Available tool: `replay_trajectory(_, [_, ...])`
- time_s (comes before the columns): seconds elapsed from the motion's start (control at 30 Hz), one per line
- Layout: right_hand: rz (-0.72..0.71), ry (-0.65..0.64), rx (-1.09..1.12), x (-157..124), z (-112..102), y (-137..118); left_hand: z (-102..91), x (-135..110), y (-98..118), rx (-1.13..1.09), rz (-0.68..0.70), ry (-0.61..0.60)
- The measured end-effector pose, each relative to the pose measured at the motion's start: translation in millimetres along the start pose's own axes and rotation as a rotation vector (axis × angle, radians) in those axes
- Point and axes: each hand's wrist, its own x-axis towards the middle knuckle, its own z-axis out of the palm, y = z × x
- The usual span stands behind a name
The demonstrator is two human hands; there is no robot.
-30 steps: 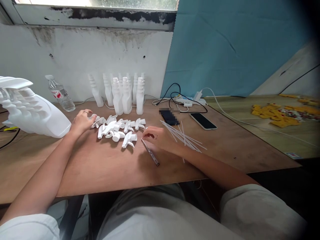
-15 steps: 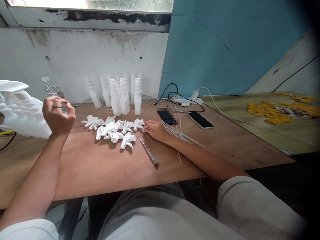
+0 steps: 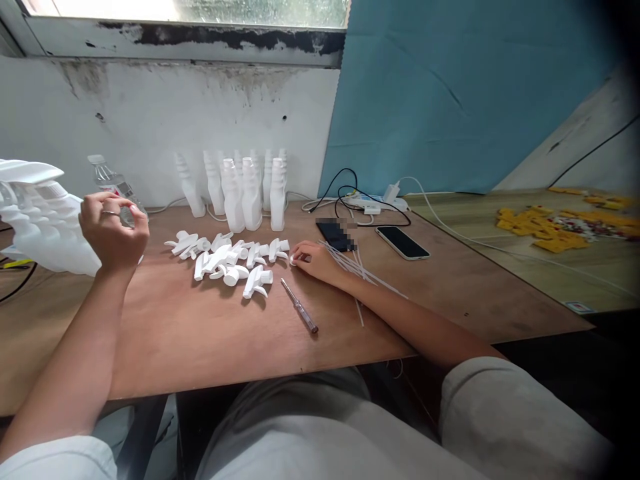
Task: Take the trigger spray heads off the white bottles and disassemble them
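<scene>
Head view: the right grip [image 3: 313,257] lies loose on the worktop [image 3: 200,340], fingertips touching a small white piece [image 3: 294,261] beside the trigger pile [image 3: 227,259] to its left; picking it up, I judge, calls for a fine pinch, while the raised left grip [image 3: 113,233] is curled, its hold unclear.

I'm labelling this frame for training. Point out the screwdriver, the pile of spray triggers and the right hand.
screwdriver [image 3: 299,306], head view, middle of its shaft.
pile of spray triggers [image 3: 226,258], head view, a trigger near the pile's middle.
right hand [image 3: 314,259], head view, back of the hand.
</scene>
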Motion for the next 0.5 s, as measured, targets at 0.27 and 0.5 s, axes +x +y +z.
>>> replay_trajectory(0.27, [-0.013, -0.086, 0.050, 0.3, -6.9, -5.1, 8.6, -9.2, 7.6, 0.044, 0.010, -0.225])
replay_trajectory(0.5, [0.004, -0.088, -0.150, 0.2, -1.5, -3.9, 9.4, -9.7, 6.7, -0.028, -0.028, -0.274])
